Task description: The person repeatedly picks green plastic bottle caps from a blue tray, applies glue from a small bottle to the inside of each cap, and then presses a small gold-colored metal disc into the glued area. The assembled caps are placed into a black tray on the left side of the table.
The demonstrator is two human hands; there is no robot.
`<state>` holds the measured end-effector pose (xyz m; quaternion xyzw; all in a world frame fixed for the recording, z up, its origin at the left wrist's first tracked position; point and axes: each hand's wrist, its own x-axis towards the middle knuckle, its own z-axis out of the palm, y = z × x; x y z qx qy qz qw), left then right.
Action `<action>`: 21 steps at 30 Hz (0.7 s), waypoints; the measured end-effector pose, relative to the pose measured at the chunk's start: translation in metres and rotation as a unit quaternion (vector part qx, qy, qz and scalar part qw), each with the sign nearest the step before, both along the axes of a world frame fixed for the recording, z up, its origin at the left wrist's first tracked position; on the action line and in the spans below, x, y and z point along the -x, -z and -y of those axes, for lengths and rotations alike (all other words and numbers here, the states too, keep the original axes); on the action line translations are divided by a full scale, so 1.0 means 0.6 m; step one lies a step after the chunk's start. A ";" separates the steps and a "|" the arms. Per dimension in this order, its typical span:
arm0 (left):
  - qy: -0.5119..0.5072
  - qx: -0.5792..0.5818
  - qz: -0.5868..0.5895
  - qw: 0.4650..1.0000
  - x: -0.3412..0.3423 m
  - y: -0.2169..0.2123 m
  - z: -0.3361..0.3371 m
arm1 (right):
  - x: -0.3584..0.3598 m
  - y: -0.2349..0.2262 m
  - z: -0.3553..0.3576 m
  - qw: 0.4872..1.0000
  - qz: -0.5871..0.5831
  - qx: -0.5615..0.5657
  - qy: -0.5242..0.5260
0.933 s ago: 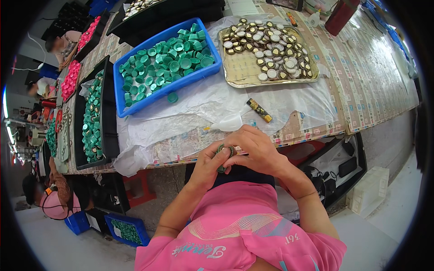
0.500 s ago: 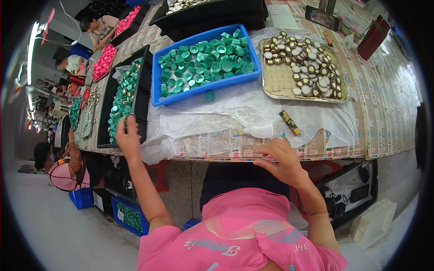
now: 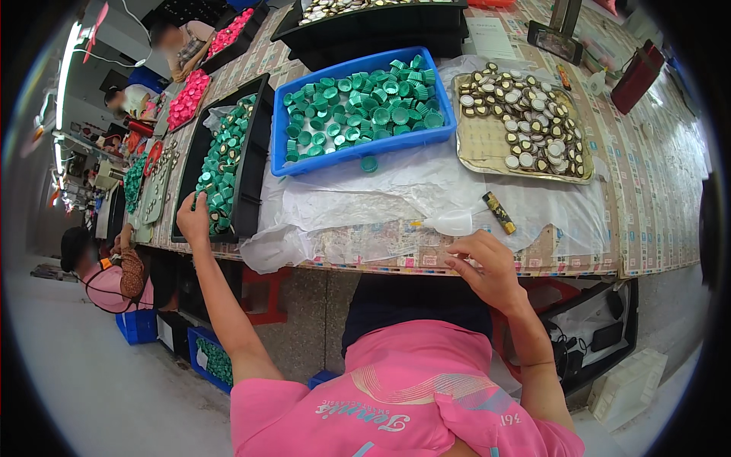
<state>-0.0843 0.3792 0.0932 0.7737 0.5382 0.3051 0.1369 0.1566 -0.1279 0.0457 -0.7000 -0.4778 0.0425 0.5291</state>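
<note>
Left hand [image 3: 193, 217] reaching into black tray [image 3: 247, 171] of green caps [image 3: 221, 171] at desk's left, fingers curled on them, right hand [image 3: 487, 266] resting open on desk edge [image 3: 579, 266], blue bin [image 3: 358, 148] behind.

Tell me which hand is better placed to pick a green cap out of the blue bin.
Right, probably. The right hand rests at the table's near edge, in front of the blue bin of green caps, with only the plastic sheet between. The left hand is stretched out sideways to the black tray.
</note>
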 end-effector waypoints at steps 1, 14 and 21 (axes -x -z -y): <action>-0.006 0.021 -0.002 1.000 0.008 0.000 -0.012 | 0.000 0.000 -0.001 1.000 0.000 0.001 0.000; 0.242 0.440 0.406 0.764 -0.085 -0.026 0.213 | -0.041 0.021 -0.037 0.982 0.125 0.042 0.137; 0.380 0.665 0.382 0.518 -0.157 0.064 0.401 | -0.042 0.030 -0.039 0.976 0.112 0.160 0.100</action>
